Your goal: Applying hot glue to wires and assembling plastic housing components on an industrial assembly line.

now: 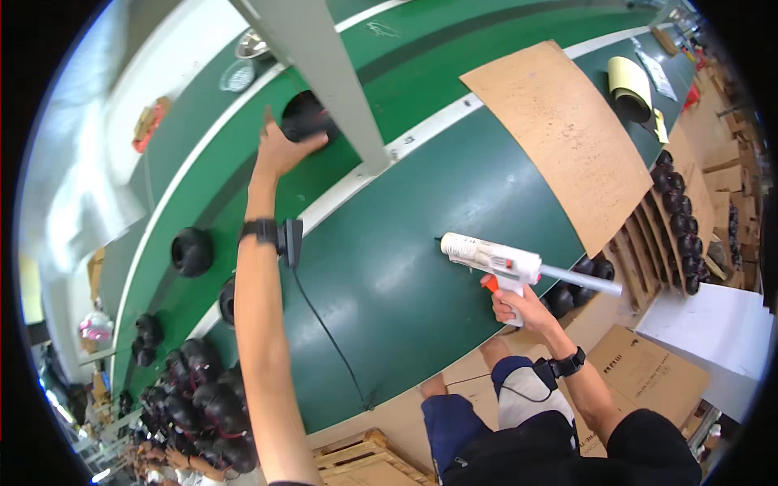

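Observation:
My right hand (520, 308) is wrapped round the handle of a white hot glue gun (490, 257), its fingers near the orange trigger. A pale glue stick (582, 279) sticks out of the gun's back, and the dark nozzle points left over the green table (389, 300). My left hand (282, 150) reaches far out over the green conveyor belt (235, 154), thumb and fingers spread. Beside it lies a black round part (305, 116), partly covered by a grey post; I cannot tell whether the fingers touch it.
The grey post (328, 73) rises close to my left hand. Another black round part (192, 251) lies on the belt, with several piled at lower left (203, 397). A brown cardboard sheet (567, 138) and a yellow roll (629, 79) lie at right. Wristband cables trail from both arms.

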